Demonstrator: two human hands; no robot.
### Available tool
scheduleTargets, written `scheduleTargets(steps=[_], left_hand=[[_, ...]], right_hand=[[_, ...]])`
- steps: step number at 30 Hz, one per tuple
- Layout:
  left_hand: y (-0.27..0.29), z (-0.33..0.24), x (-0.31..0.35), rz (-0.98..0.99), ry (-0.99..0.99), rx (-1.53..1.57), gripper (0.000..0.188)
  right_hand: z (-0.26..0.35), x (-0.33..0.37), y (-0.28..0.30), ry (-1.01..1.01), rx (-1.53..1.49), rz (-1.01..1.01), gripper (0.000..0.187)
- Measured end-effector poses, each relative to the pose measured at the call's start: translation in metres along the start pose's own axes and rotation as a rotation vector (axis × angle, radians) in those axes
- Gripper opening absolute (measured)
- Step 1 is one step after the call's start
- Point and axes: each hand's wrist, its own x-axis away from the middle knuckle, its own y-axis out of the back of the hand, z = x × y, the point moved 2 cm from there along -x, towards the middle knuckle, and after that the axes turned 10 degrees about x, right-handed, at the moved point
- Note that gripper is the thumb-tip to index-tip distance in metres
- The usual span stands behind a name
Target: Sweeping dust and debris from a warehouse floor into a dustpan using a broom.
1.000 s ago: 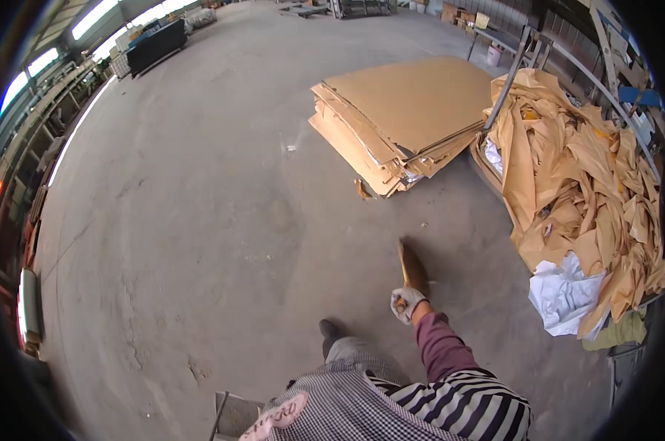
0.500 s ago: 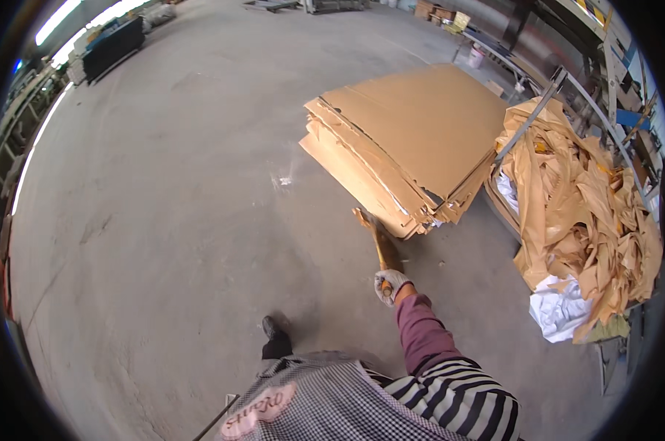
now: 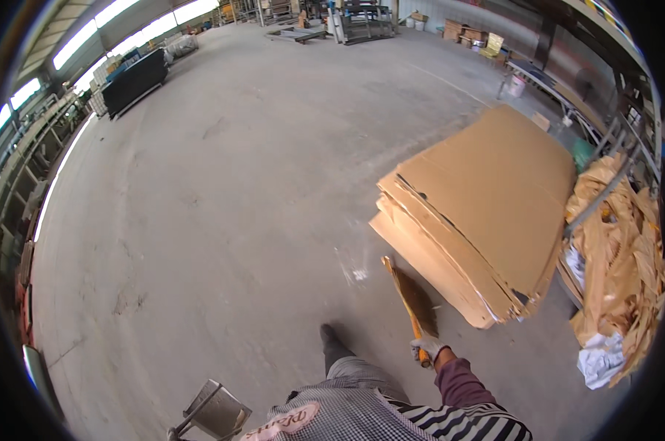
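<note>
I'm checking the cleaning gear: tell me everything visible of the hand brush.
The hand brush has a slim, yellow-brown, wooden-looking handle and dark brown bristles along its right side. The gloved right hand grips its near end. It points ahead, slightly left, beside the cardboard stack. Whether it touches the floor is unclear.

And here's your right hand (image 3: 425, 350) in a pale grey-white glove, and look at the broom (image 3: 412, 305): yellow-orange along its edge and grip, dull brown across its face! Above the glove, your cuff (image 3: 465, 384) is plum, running into bold black-and-white stripes on your upper sleeve (image 3: 457, 425). Your apron (image 3: 336, 415) comes in fine black-and-white check with a pink patch (image 3: 287, 420). The dustpan (image 3: 216, 413) shows silvery grey, touched with brown. Over to the cardboard stack (image 3: 487, 206), plain tan with dark marks; the crumpled paper (image 3: 615, 257) mixes tan and white, all against grey floor (image 3: 222, 220)!
</note>
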Motion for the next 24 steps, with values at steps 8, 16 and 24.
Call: scheduleTargets(steps=[8, 16, 24], left_hand=[[-0.209, -0.103, -0.074, -0.015, 0.017, 0.223, 0.037], [-0.518, -0.151, -0.155, -0.117, 0.151, -0.204, 0.044], [-0.9, -0.257, -0.224, 0.157, 0.13, -0.318, 0.042]], right_hand=[[0.276, -0.16, -0.016, -0.141, -0.518, 0.237, 0.023], [0.517, -0.307, 0.005, -0.057, -0.656, 0.161, 0.019], [0.648, -0.472, 0.051, -0.3, -1.554, 0.179, 0.027]])
